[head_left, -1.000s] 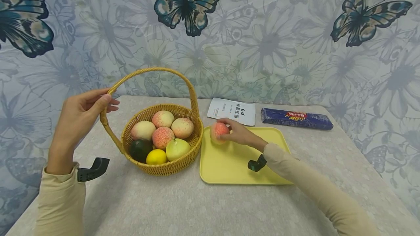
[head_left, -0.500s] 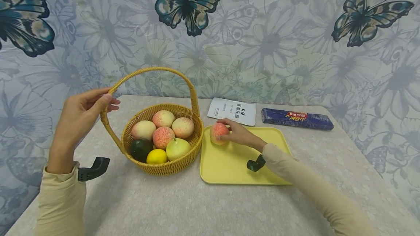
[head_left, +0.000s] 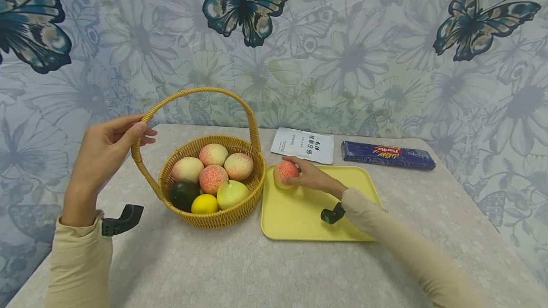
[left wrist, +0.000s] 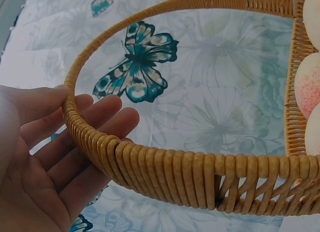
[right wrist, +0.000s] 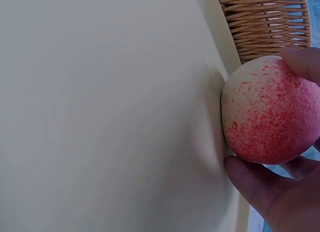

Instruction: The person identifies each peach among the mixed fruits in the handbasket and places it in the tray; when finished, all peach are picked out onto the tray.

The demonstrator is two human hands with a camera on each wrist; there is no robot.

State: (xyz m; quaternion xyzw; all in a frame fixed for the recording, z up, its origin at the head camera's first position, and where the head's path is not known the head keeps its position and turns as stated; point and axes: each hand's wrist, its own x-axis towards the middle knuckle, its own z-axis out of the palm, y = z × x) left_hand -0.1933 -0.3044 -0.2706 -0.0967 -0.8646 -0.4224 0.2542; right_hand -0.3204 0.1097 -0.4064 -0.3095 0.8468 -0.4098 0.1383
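Head cam: I've got L hand (head_left: 107, 145) up at the L side of the basket's tall handle (head_left: 197, 90). Grip there is light: thumb on the near side, fingers passing behind, handle pinched betw. From L wrist cam I see the fingers mostly extended, not wrapped tight.

R hand (head_left: 314, 175) holds a peach (head_left: 284, 173), thumb & fingers set about as wide as the fruit. Peach sits at the far L corner of the yellow tray (head_left: 295, 217), nr the basket (head_left: 216, 220). On R wrist cam it's right by the tray rim; can't tell if the tray bears its weight.

Basket stands upright on the table (head_left: 192, 265), just L of the tray. Inside: 4 more peaches (head_left: 213, 179) mid/back, avocado (head_left: 181, 196) front L, lemon (head_left: 204, 205) front ctr, pear (head_left: 232, 195) front R.

White packet (head_left: 303, 145) lies behind the tray; blue Barilla pack (head_left: 387, 155) lies to its R. Butterfly-print cloth (head_left: 342, 89) hangs behind. Tan sleeves (head_left: 79, 265), black mount (head_left: 122, 221) at each wrist.
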